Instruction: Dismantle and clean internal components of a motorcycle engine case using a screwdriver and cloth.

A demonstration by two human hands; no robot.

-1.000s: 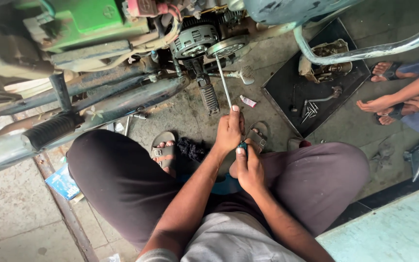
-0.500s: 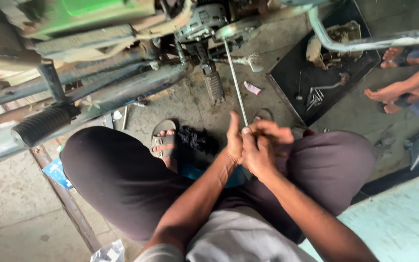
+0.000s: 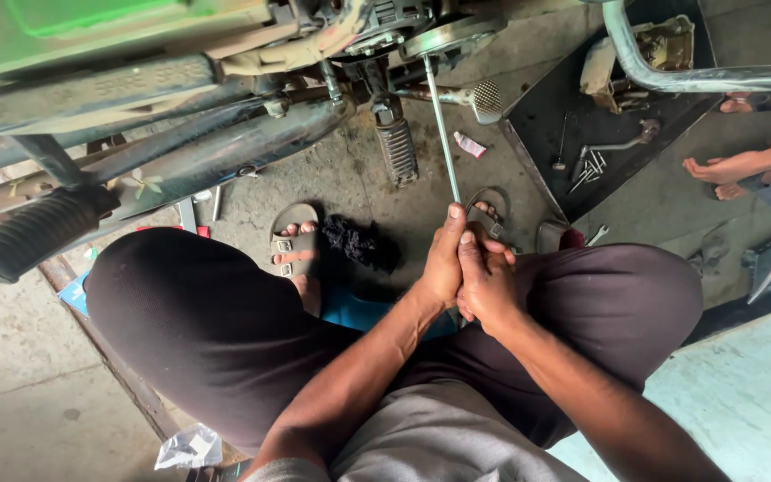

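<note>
Steel is the material of the long thin rod (image 3: 443, 125), seemingly the shaft of a long screwdriver or T-handled driver, which runs from the clasped hands up to the round engine cover (image 3: 450, 36) at the far centre of the scene. The left hand (image 3: 446, 259) is closed tight around the near end of the rod, thumb laid along it; the right hand (image 3: 485, 284) is wrapped over and beside the left, also closed, so that the tool's handle is hidden and its kind cannot be told for certain. The far tip is set against the underside of the motorcycle engine, just beside the kick lever (image 3: 484, 96) and above the ribbed footpeg (image 3: 398, 150).

As far as can be judged, the work is in its middle: the tool is seated on a fastener at the cover, yet the cover is seen in place on the engine. Loose bolts and a ratchet-like tool (image 3: 613, 143) are laid out on the black mat (image 3: 537, 116) at the far right, which suggests that some fasteners are already out. Whether the one in hand is loose cannot be told. Another person's foot (image 3: 716, 170) rests at the right edge, apart from the work.
</note>
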